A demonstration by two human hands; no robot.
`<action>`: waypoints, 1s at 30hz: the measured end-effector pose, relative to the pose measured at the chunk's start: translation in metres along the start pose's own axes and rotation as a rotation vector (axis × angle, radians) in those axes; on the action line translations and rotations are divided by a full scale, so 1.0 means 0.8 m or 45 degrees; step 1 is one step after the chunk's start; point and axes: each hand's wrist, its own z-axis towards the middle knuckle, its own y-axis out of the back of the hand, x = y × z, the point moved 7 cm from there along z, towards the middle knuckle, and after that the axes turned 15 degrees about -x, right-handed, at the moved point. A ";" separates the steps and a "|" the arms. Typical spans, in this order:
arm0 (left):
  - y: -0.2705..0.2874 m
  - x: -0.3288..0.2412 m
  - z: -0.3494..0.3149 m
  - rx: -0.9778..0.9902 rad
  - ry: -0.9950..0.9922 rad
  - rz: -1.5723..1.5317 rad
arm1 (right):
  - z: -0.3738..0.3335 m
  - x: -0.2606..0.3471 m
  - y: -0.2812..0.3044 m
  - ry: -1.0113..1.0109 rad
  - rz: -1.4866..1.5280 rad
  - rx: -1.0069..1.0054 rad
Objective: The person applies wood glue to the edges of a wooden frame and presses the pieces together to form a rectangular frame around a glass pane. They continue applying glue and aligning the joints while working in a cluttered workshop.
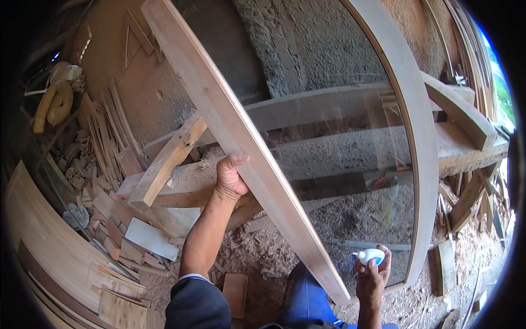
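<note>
A large wooden frame (247, 146) with a curved right side surrounds a pane of glass (342, 134). It stands tilted in front of me. My left hand (232, 176) grips the straight left rail about midway along, its fingers partly hidden behind the wood. In my right hand (372, 277) is a small white squeeze bottle (368, 256) with a pointed nozzle and a blue label. The fingers wrap round the bottle near the frame's lower right corner, with the nozzle pointing left.
Behind the frame runs a rough wooden workbench (186, 183) with a thick beam (170, 162) across it. Wood offcuts (98, 175) lie heaped at left, near a yellow hose (55, 104). A curved wooden piece (463, 112) rests at right. Shavings (263, 249) cover the floor.
</note>
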 end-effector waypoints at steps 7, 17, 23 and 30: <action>-0.001 -0.015 0.012 0.002 -0.051 -0.063 | 0.025 0.081 -0.196 0.338 -0.119 0.321; -0.003 -0.031 0.026 0.015 -0.107 -0.067 | 0.047 0.154 -0.536 0.799 -0.376 0.715; -0.002 -0.029 0.023 -0.001 -0.125 -0.005 | 0.056 0.158 -0.653 0.892 -0.511 0.687; 0.010 -0.023 0.026 -0.055 -0.110 0.005 | 0.062 0.151 -0.714 1.054 -0.594 0.727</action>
